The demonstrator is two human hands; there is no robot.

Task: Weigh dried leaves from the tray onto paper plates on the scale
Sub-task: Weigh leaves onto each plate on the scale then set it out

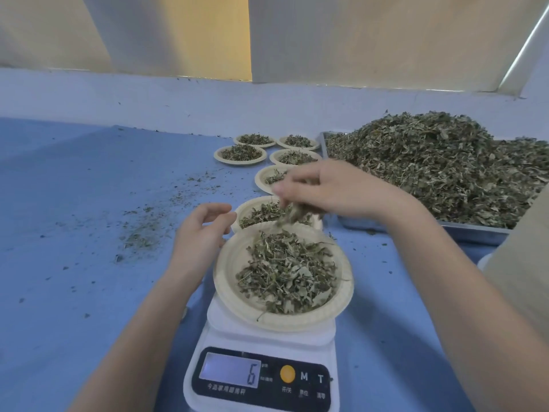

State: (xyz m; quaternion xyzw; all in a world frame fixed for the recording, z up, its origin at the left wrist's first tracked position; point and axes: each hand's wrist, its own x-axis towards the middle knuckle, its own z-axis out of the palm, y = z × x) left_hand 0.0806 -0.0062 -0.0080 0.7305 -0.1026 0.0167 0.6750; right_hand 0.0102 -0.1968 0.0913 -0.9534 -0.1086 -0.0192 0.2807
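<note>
1. Bottom centre: white scale (261, 379), display reading 6; buttons w/ print too small to read.
2. On the scale's platform, centre frame: paper plate (228, 263) w/ a loose heap of dried leaves (286, 278).
3. Left of centre: my left hand (199, 236) just beside the plate's left rim, fingers loosely curled, holding nothing; can't tell if it touches the rim.
4. Above the plate, centre: my right hand (326, 188), fingers pinched on a small clump of leaves (292, 214) hanging over the plate's far edge.
5. Behind it, mid-frame: a filled plate (252, 212) just beside the scale, partly hidden by my hands.
6. Further up, centre: five more filled plates (240, 153) in a cluster on the blue table (74, 233); leaf crumbs scattered left of centre.
7. Right side, upper-mid: metal tray (475, 231) w/ a big mound of dried leaves (445, 162).
8. Top: pale wall, yellow panel upper centre.
</note>
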